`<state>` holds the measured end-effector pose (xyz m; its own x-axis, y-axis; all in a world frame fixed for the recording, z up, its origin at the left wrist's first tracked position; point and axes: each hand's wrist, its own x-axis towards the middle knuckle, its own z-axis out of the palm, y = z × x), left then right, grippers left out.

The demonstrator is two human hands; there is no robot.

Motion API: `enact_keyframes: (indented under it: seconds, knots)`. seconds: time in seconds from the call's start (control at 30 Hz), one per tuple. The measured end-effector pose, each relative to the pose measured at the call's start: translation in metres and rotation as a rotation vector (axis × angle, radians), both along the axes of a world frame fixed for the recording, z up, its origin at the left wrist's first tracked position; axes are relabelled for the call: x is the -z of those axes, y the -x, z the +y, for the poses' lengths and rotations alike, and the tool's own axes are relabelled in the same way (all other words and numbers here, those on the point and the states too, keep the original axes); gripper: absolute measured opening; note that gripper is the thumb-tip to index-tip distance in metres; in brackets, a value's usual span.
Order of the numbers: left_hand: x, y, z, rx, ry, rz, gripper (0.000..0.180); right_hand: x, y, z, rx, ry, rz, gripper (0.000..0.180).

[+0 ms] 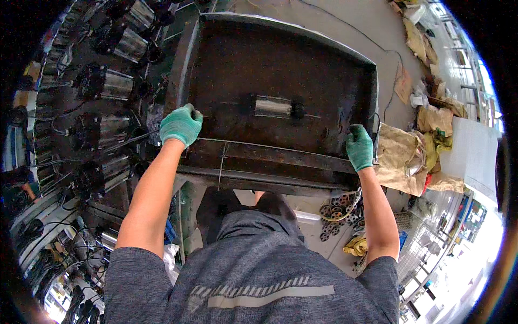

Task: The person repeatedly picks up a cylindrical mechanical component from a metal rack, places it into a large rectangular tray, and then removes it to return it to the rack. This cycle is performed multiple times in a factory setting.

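Here, the left hand [181,124] and right hand [359,147], both in green gloves, are curled closed on the near corners of the large dark metal tray [280,70], which carries one shiny motor cylinder [274,107]; I'd judge a level, even lift best

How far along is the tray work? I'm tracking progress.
Done: many metal cylinders sit racked at left. In hand: the left hand and right hand grip the tray edges; one cylinder lies inside. Left: that cylinder remains in the tray.
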<state>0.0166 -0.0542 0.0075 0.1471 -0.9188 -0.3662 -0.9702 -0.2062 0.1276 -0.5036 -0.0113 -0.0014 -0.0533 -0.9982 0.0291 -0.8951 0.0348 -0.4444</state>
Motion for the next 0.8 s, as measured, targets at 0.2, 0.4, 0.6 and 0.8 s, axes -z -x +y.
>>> enact_keyframes:
  seconds: [0.2,0.4,0.6,0.8]
  knots:
    - [-0.008,0.007,-0.002,-0.043,-0.031,-0.024,0.034,0.038,0.015,0.014,0.251,-0.138,-0.008,0.021]
    - [-0.011,0.009,-0.002,-0.028,-0.051,-0.037,0.033,0.021,0.004,0.007,0.305,-0.41,0.155,0.034]
    - [-0.003,0.006,-0.002,-0.018,0.008,-0.053,0.033,0.019,0.002,0.003,0.344,-0.453,0.157,0.034]
    - [-0.005,0.01,-0.001,-0.016,0.021,-0.083,0.032,0.014,0.002,0.003,0.326,-0.448,0.127,0.035]
